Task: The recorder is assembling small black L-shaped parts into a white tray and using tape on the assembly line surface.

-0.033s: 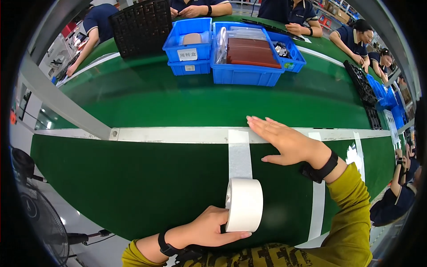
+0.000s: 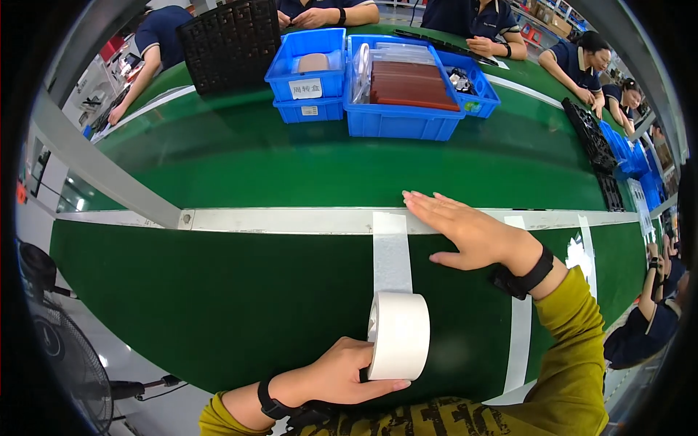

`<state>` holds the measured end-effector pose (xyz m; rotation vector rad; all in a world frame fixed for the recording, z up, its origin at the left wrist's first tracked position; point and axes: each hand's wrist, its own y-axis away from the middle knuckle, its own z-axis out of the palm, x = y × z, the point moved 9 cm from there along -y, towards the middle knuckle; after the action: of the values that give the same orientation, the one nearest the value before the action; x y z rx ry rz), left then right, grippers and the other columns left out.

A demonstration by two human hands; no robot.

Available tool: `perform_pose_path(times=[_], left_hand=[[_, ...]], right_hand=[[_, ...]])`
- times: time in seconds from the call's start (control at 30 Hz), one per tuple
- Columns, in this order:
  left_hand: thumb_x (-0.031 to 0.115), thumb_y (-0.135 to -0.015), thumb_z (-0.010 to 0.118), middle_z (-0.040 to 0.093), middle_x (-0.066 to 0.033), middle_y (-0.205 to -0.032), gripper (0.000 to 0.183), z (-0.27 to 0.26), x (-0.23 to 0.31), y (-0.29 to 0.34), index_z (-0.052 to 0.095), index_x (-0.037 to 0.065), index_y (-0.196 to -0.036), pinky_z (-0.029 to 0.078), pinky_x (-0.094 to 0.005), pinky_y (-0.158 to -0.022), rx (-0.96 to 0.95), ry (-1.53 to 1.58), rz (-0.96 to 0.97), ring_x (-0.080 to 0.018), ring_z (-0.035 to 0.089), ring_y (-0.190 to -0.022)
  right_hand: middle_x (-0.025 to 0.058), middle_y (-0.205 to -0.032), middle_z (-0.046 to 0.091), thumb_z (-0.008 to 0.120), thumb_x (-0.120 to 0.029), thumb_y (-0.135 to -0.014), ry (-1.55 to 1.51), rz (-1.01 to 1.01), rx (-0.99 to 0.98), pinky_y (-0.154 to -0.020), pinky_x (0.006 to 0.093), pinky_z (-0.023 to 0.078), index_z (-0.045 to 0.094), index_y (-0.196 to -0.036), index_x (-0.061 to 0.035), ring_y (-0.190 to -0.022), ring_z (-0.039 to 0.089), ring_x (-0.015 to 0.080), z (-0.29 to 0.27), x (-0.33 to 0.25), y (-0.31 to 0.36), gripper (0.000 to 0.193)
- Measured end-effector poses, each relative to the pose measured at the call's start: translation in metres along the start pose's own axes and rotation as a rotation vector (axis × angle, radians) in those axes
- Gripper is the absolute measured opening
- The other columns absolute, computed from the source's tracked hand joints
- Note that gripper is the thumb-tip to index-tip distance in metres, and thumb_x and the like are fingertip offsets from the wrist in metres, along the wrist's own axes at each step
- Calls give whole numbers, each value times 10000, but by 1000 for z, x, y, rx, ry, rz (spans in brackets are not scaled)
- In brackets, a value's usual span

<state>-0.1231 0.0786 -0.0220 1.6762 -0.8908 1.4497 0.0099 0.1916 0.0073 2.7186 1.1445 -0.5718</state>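
Note:
A wide roll of white tape (image 2: 402, 336) is gripped by my left hand (image 2: 342, 372), with the fingers inside its core and the thumb along its lower edge. From the roll a strip of tape (image 2: 392, 254) runs away from me over the green work surface (image 2: 240, 305), its far end on the pale metal rail (image 2: 291, 221). Just right of that end, my right hand (image 2: 469, 231) is spread flat with its palm down, fingertips over the rail, holding nothing. Further right, another strip of white tape (image 2: 519, 320) lies on the surface, running from the rail toward me.
Beyond the rail, a green conveyor belt (image 2: 291, 171) carries blue bins (image 2: 400, 125), one with reddish-brown flat pieces (image 2: 411, 86). A black tray (image 2: 231, 47) stands at the back left. A grey post (image 2: 109, 167) rises at left, near a fan (image 2: 62, 349). Several people work around the belt.

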Motion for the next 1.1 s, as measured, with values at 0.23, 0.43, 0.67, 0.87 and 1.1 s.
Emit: perform_pose_path(times=[0.23, 0.43, 0.67, 0.87, 1.1], left_hand=[[104, -756, 664, 642, -59, -998, 285, 1, 2, 0, 616, 64, -1035, 485, -278, -775, -17, 39, 46, -195, 630, -863], [99, -760, 659, 624, -80, -1046, 297, -1, 4, -5, 606, 54, -1049, 465, -301, -829, -1, 65, 172, -206, 609, -933], [111, -789, 628, 620, -85, -1044, 285, 5, 6, 1, 594, 45, -1065, 456, -304, -839, -12, 24, 103, -207, 597, -955], [168, -816, 616, 638, -76, -893, 227, 4, 8, -1, 582, 19, -984, 468, -278, -731, 51, 133, 126, -160, 605, -844], [193, -856, 565, 627, -71, -977, 263, 7, 11, 4, 545, 8, -1041, 452, -281, -818, 112, 378, 25, -141, 583, -913]], right_hand=[[146, -1420, 209, 450, -111, -797, 57, -87, -67, -1079, 432, 138, 216, -1364, -43, -1320, 194, 264, 15, -1, -20, 617], [131, -1438, 168, 453, -148, -778, 101, -186, -155, -1081, 450, 95, 198, -1373, -50, -1332, 162, 260, 39, 2, -29, 655], [180, -1404, 227, 509, -192, -791, 160, -195, -122, -1082, 399, 155, 244, -1341, 2, -1318, 200, 261, 36, -26, -23, 640], [185, -1403, 223, 545, -191, -799, 229, -156, -84, -1075, 401, 179, 260, -1322, 28, -1318, 197, 268, 52, -40, -17, 634], [173, -1413, 203, 524, -219, -825, 189, -159, -107, -1078, 400, 171, 244, -1331, 19, -1322, 188, 259, 59, -67, -2, 626]])
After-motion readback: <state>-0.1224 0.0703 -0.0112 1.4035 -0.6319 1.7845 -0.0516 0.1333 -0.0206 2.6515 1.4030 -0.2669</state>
